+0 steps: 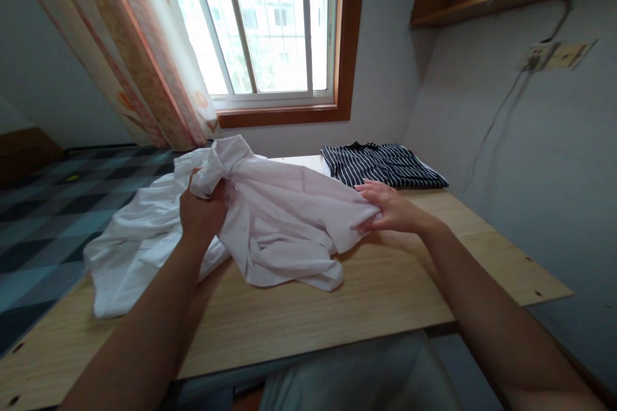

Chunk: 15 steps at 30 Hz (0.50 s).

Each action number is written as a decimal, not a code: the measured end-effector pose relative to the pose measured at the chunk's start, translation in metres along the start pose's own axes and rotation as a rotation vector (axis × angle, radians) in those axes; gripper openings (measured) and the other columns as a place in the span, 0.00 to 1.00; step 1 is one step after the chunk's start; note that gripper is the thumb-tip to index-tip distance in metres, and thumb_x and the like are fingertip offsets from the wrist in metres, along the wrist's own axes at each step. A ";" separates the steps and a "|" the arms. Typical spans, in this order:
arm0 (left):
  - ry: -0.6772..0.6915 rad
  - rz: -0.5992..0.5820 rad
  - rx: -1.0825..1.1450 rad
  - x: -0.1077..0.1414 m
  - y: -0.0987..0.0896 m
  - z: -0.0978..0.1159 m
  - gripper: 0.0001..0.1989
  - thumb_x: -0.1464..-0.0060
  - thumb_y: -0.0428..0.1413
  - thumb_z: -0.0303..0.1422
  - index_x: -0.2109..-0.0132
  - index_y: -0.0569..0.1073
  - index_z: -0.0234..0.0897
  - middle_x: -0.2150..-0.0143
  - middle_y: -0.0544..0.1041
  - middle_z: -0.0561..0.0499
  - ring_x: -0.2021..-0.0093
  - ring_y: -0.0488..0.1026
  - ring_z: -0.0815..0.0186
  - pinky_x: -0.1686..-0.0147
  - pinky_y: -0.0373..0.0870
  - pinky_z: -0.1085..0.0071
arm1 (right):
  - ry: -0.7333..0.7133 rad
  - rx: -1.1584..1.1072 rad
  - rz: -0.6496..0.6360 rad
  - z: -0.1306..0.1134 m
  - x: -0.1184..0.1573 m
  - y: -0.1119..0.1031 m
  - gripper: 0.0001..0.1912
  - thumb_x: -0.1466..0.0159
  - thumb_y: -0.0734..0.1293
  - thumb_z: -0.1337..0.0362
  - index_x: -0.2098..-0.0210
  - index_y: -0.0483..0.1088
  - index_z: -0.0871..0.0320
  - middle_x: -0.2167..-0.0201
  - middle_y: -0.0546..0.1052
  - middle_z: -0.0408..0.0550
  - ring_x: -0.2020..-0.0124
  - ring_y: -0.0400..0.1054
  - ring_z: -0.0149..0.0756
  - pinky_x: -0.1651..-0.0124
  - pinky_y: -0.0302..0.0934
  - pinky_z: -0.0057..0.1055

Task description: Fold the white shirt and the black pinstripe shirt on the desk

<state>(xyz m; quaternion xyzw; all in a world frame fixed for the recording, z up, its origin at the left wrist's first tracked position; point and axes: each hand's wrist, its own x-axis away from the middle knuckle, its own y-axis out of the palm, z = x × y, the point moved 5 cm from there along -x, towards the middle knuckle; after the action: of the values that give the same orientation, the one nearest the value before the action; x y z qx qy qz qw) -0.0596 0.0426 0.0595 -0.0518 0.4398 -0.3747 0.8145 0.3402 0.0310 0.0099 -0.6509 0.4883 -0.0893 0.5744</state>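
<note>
A white collared shirt (284, 205) is spread loosely over the wooden board, its collar end lifted a little. My left hand (202, 209) is closed around bunched cloth near the collar. At the other end, my right hand (385, 207) holds the tip of the shirt's right-hand edge between thumb and fingers. More white cloth (139, 231) lies crumpled on the left, under and beyond my left forearm; I cannot tell whether it is a separate garment. Beyond my right hand rests a folded black-and-white striped garment (380, 164).
The light wooden tabletop (299, 321) has its front edge close to my lap. A checked bed cover (43, 218) adjoins it on the left. Behind are a window (270, 26) and a patterned curtain (139, 45). A cable (499, 115) hangs from a socket on the right wall.
</note>
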 end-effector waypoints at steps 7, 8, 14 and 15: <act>-0.046 0.002 0.086 0.003 0.010 -0.006 0.16 0.47 0.56 0.40 0.53 0.74 0.37 0.64 0.79 0.50 0.60 0.77 0.60 0.59 0.74 0.66 | -0.087 -0.347 -0.136 -0.034 -0.012 0.044 0.13 0.39 0.69 0.60 0.55 0.75 0.57 0.54 0.79 0.49 0.51 0.71 0.45 0.44 0.61 0.42; -0.044 0.001 0.101 0.004 0.010 -0.005 0.16 0.47 0.56 0.40 0.54 0.74 0.37 0.64 0.79 0.50 0.60 0.77 0.60 0.58 0.75 0.66 | -0.036 -0.388 -0.168 -0.036 -0.011 0.045 0.13 0.38 0.67 0.61 0.54 0.74 0.58 0.56 0.79 0.49 0.54 0.71 0.44 0.48 0.63 0.39; -0.055 -0.102 0.198 0.007 0.017 0.002 0.16 0.50 0.57 0.42 0.57 0.75 0.36 0.58 0.81 0.46 0.55 0.77 0.57 0.52 0.75 0.60 | -0.022 -0.565 -0.457 -0.075 0.005 0.030 0.13 0.37 0.67 0.58 0.57 0.73 0.60 0.58 0.79 0.48 0.57 0.72 0.39 0.54 0.65 0.31; -0.045 -0.147 0.226 0.009 0.019 0.006 0.17 0.51 0.57 0.42 0.57 0.75 0.36 0.57 0.81 0.46 0.54 0.77 0.56 0.51 0.74 0.59 | -0.091 -0.635 -0.564 -0.090 0.008 0.031 0.13 0.36 0.67 0.57 0.59 0.73 0.59 0.59 0.79 0.47 0.58 0.72 0.37 0.54 0.65 0.29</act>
<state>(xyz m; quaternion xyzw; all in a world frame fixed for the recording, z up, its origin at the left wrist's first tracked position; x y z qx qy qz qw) -0.0414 0.0489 0.0488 -0.0004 0.3715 -0.4793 0.7951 0.2670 -0.0297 0.0100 -0.9068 0.2684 -0.0594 0.3196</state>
